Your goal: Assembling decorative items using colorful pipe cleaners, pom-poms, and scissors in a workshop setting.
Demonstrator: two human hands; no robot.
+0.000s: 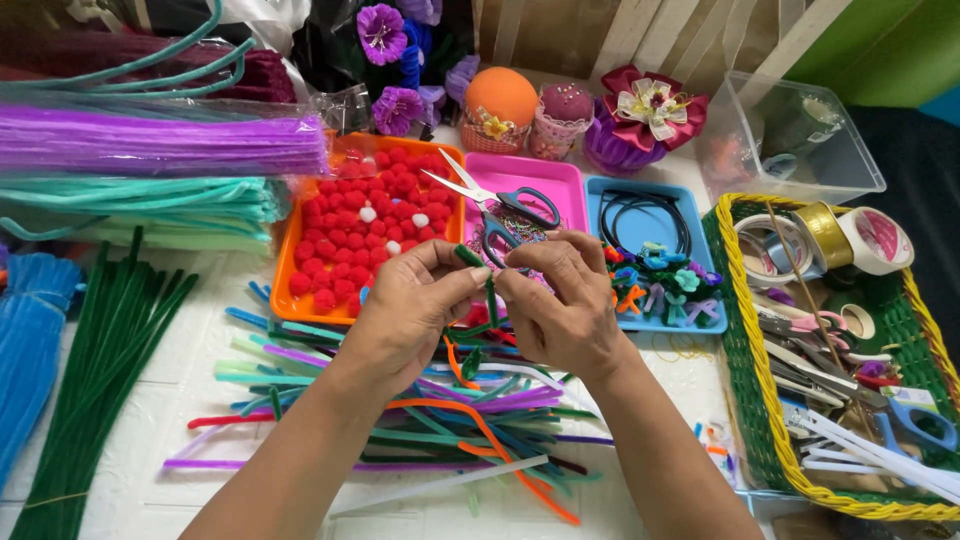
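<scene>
The white counter (pixel 150 440) has an embossed, tiled surface and carries the craft stock. At the left lie bundles of fuzzy pipe cleaners: one purple bundle (pixel 150 140) in clear wrap, one teal (pixel 140 200), one loose dark green (pixel 100 370) and one blue (pixel 30 340). At the right stands one woven basket (pixel 735 330), green with a yellow rim, holding tape rolls and tools. Three shallow plastic trays sit in a row: one orange tray (pixel 285 270) filled with round red pom-poms and a few white ones, one pink tray (pixel 560 180) with one pair of scissors (pixel 500 205) lying across it, and one blue tray (pixel 600 200) holding black cord and small twisted pieces. A loose heap of cut pipe cleaner lengths (pixel 450 420) in mixed colours lies under the hands. The left hand (pixel 410 315) and right hand (pixel 560 300) meet above this heap; each closes a narrow fingertip grip on one short green pipe cleaner piece (pixel 490 290), the left pinching its bent upper end, the right on the part hanging below, in front of the pink tray.
</scene>
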